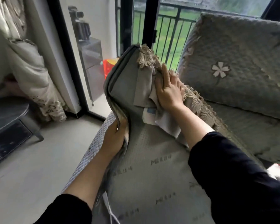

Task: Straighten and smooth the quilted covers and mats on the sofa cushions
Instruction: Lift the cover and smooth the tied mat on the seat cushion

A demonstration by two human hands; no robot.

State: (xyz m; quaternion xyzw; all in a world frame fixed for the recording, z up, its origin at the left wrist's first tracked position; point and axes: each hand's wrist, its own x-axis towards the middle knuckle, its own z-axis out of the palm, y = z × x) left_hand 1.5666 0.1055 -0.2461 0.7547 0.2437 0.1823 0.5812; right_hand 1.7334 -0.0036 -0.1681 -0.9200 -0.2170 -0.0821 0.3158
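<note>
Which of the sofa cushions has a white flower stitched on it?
The back cushion propped upright on the right. The lifted grey cushion, gripped by the left hand with the right hand laid on it, shows only plain fabric and lace trim.

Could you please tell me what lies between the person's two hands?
In the head view, the turned-back grey cover spans from the left hand to the right hand, with a white label between them.
</note>
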